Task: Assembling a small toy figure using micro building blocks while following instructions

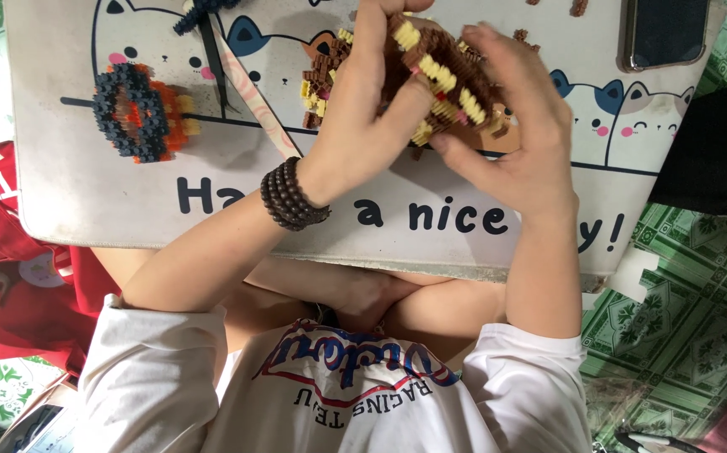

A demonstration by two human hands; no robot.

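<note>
Both hands hold a brown and yellow model built of tiny bricks (pixel 445 77) above a white lap table (pixel 128 210) printed with cartoon cats. My left hand (pixel 359 109), with a dark bead bracelet (pixel 289 195) on its wrist, grips the model's left side with the fingers curled over the top. My right hand (pixel 518 138) wraps the right side, its thumb pressing the lower edge. A smaller brown and yellow brick piece (pixel 320 82) lies on the table just left of my left hand.
A dark blue and orange brick ring (pixel 138 113) lies at the table's left. A black tool (pixel 212 63) lies next to it. A phone (pixel 665 32) sits at the top right. Red cloth (pixel 11 260) lies at the left, a black object (pixel 716 151) at the right, over green patterned floor (pixel 686 310).
</note>
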